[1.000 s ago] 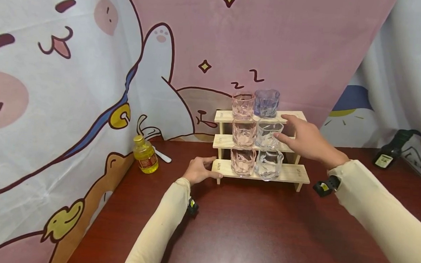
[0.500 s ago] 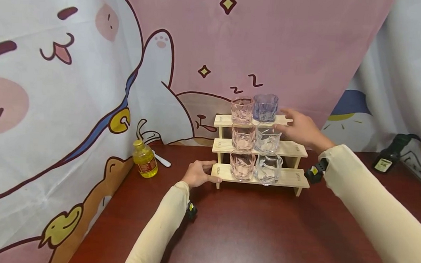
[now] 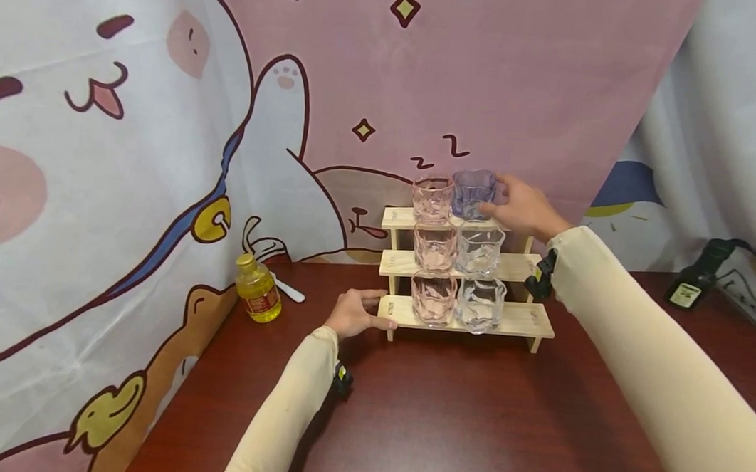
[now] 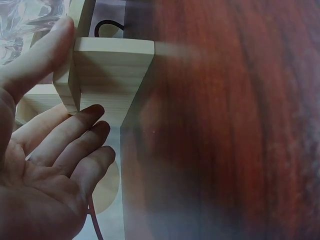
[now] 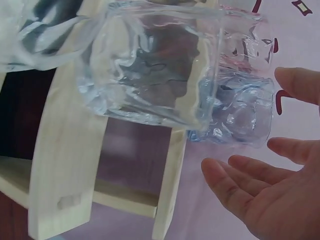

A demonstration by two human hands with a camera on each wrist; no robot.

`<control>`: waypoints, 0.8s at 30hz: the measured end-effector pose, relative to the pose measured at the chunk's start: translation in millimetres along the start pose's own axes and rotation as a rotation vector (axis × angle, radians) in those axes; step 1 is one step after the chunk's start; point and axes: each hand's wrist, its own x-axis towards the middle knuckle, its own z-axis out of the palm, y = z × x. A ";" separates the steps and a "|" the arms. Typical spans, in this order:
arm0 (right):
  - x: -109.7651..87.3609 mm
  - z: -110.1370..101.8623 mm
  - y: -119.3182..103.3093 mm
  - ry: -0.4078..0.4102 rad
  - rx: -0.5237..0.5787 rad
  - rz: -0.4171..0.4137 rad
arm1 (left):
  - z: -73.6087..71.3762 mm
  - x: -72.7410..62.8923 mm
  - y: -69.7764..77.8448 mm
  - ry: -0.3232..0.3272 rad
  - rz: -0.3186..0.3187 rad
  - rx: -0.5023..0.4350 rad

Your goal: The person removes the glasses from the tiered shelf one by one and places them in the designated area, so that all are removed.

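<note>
A three-tier wooden display stand [image 3: 524,317] bears a pair of glass tumblers on each tier. My left hand [image 3: 353,314] holds the left end of its lowest tier; in the left wrist view the thumb lies on one side of the board and the fingers [image 4: 75,135] on the other. On the top tier stands a bluish-purple tumbler [image 3: 472,191], beside a pink one [image 3: 432,202]. My right hand [image 3: 528,207] is at the right side of the bluish tumbler, thumb and fingers spread. In the right wrist view the fingers [image 5: 230,185] appear just off the glass [image 5: 240,112].
Pink tumblers [image 3: 434,247] and clear tumblers [image 3: 480,250] fill the lower tiers close together. A bottle of yellow oil [image 3: 258,292] and a white-handled utensil [image 3: 290,290] lie left. A dark bottle [image 3: 693,281] stands far right. Printed cloth [image 3: 521,79] hangs behind the table.
My right hand has moved left and back, from beside the middle tier's clear tumbler to the bluish tumbler on top. My left hand has stayed at the stand's end.
</note>
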 end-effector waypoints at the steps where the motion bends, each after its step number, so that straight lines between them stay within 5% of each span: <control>1: 2.1 -0.4 -2.1 -0.001 0.003 0.001 | -0.1 0.0 -0.2 0.003 -0.001 -0.004; 24: 31.5 6.0 -10.0 0.034 0.094 0.077 | -1.4 -0.1 -0.1 -0.003 -0.022 0.021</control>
